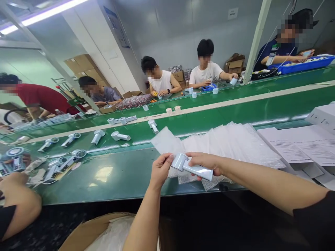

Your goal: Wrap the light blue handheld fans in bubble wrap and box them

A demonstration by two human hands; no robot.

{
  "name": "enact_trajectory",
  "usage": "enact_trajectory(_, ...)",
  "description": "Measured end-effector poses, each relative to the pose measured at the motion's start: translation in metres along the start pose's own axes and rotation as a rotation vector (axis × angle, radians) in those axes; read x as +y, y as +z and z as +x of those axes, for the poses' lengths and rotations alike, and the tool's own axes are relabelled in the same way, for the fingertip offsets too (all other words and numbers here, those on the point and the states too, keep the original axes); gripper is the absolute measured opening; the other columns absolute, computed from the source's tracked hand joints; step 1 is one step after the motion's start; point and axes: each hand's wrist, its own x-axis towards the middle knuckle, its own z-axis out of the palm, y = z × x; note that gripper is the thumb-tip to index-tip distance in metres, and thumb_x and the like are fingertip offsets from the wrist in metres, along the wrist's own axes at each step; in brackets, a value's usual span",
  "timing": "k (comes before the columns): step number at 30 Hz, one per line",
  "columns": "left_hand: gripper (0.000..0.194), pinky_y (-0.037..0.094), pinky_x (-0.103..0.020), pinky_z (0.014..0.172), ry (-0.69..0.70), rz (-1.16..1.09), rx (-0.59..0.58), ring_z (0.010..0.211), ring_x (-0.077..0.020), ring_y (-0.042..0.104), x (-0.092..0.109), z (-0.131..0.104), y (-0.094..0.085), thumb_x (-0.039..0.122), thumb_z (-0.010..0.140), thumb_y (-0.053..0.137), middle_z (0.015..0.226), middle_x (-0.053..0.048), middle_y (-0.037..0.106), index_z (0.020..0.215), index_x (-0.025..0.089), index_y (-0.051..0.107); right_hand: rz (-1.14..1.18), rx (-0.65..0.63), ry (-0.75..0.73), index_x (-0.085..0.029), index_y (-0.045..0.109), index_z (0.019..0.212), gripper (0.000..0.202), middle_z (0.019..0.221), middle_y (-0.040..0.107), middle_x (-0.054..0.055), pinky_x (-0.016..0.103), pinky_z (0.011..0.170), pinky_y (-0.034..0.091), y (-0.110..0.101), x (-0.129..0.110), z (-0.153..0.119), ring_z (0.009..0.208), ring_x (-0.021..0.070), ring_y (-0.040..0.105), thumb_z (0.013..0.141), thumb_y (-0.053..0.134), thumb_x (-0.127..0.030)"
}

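Observation:
My right hand [208,162] is wrapped round the handle of a light-blue handheld device [198,170] with a short round head, tilted down to the right. In my left hand [160,170], a thin translucent white sleeve [165,140] is pinched between thumb and fingers, and it stands up behind the device's head. The left fingertips are close to that head; whether they touch it I cannot tell. Behind and beneath the right hand lies a fanned stack of similar white sleeves [225,143].
Similar devices [120,136] lie along the green conveyor belt [138,134]. A co-worker's arm [19,205] is at the left, near more devices [62,164]. White printed boxes [300,143] are at the right. Below the table edge stands an open carton [86,230]. Several people work across the line.

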Motion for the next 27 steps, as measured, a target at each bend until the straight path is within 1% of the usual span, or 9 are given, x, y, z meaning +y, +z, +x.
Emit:
enact_trajectory(4, 0.015, 0.046, -0.024, 0.064, 0.326, 0.279, -0.055, 0.066, -0.012, 0.057, 0.019, -0.005, -0.004, 0.027, 0.086, 0.056, 0.073, -0.001, 0.064, 0.085, 0.018, 0.068, 0.006, 0.03, -0.055, -0.019, 0.052, 0.117, 0.045, 0.083, 0.064, 0.005, 0.021, 0.042, 0.052, -0.003, -0.001, -0.003, 0.061, 0.0147, 0.064, 0.072, 0.057, -0.017)
enact_trajectory(8, 0.018, 0.047, -0.025, 0.062, 0.805, 0.647, 0.167, 0.064, -0.0129, 0.057, 0.018, -0.019, 0.0, 0.011, 0.083, 0.056, 0.073, -0.004, 0.063, 0.098, 0.016, 0.064, 0.056, 0.106, -0.107, -0.015, 0.051, 0.115, 0.042, 0.082, 0.065, 0.008, 0.023, 0.039, 0.051, -0.001, 0.001, -0.009, 0.06, 0.0176, 0.065, 0.074, 0.058, -0.017)
enact_trajectory(10, 0.022, 0.048, -0.026, 0.061, 0.905, 0.775, 0.323, 0.062, -0.0133, 0.056, 0.008, -0.025, 0.008, 0.007, 0.081, 0.058, 0.071, -0.004, 0.063, 0.101, 0.015, 0.062, 0.104, 0.123, -0.139, -0.015, 0.05, 0.116, 0.042, 0.08, 0.065, 0.009, 0.024, 0.039, 0.051, 0.001, 0.004, -0.011, 0.06, 0.0181, 0.064, 0.075, 0.059, -0.017)
enact_trajectory(13, 0.018, 0.048, -0.025, 0.059, 0.76, 0.837, 0.514, 0.059, -0.013, 0.058, -0.005, -0.031, 0.027, 0.011, 0.083, 0.057, 0.071, -0.005, 0.063, 0.1, 0.013, 0.061, 0.179, 0.166, -0.184, -0.015, 0.048, 0.115, 0.039, 0.082, 0.065, 0.009, 0.026, 0.041, 0.053, 0.006, 0.01, -0.01, 0.061, 0.0172, 0.064, 0.077, 0.059, -0.017)
enact_trajectory(16, 0.011, 0.048, -0.023, 0.054, 0.549, 0.732, 0.55, 0.055, -0.0115, 0.058, -0.004, -0.031, 0.043, 0.017, 0.086, 0.052, 0.068, -0.003, 0.063, 0.092, 0.014, 0.061, 0.123, 0.311, -0.236, -0.018, 0.046, 0.113, 0.037, 0.083, 0.06, 0.004, 0.028, 0.042, 0.054, 0.008, 0.017, -0.005, 0.055, 0.0138, 0.061, 0.079, 0.059, -0.02)
enact_trajectory(19, 0.01, 0.049, -0.023, 0.058, 0.616, 0.672, 0.411, 0.057, -0.0111, 0.059, 0.009, -0.026, 0.045, 0.017, 0.086, 0.051, 0.069, -0.002, 0.064, 0.088, 0.016, 0.061, 0.009, 0.35, -0.233, -0.022, 0.044, 0.113, 0.039, 0.084, 0.056, 0.001, 0.029, 0.041, 0.055, 0.006, 0.019, -0.002, 0.055, 0.0135, 0.062, 0.078, 0.062, -0.023)
enact_trajectory(22, 0.014, 0.049, -0.024, 0.061, 0.723, 0.659, 0.243, 0.063, -0.0123, 0.06, 0.022, -0.016, 0.04, 0.015, 0.087, 0.049, 0.073, -0.003, 0.064, 0.094, 0.015, 0.061, 0.006, 0.262, -0.134, -0.022, 0.035, 0.125, 0.055, 0.085, 0.057, 0.003, 0.03, 0.042, 0.055, 0.002, 0.012, -0.002, 0.06, 0.0172, 0.065, 0.078, 0.063, -0.021)
enact_trajectory(25, 0.017, 0.049, -0.025, 0.06, 0.717, 0.678, 0.163, 0.064, -0.0135, 0.058, 0.033, -0.006, 0.037, 0.014, 0.087, 0.048, 0.071, -0.003, 0.061, 0.095, 0.015, 0.062, 0.088, 0.145, -0.057, -0.021, 0.018, 0.138, 0.073, 0.086, 0.062, 0.006, 0.031, 0.043, 0.055, 0.0, 0.002, 0.001, 0.061, 0.0195, 0.067, 0.078, 0.06, -0.016)
enact_trajectory(27, 0.018, 0.049, -0.027, 0.062, 0.753, 0.73, 0.106, 0.066, -0.0148, 0.058, 0.038, -0.006, 0.036, 0.013, 0.087, 0.049, 0.071, -0.004, 0.061, 0.096, 0.015, 0.063, 0.136, 0.085, -0.063, -0.017, 0.028, 0.134, 0.065, 0.079, 0.063, 0.006, 0.027, 0.04, 0.053, 0.001, -0.004, 0.006, 0.057, 0.0184, 0.065, 0.077, 0.059, -0.013)
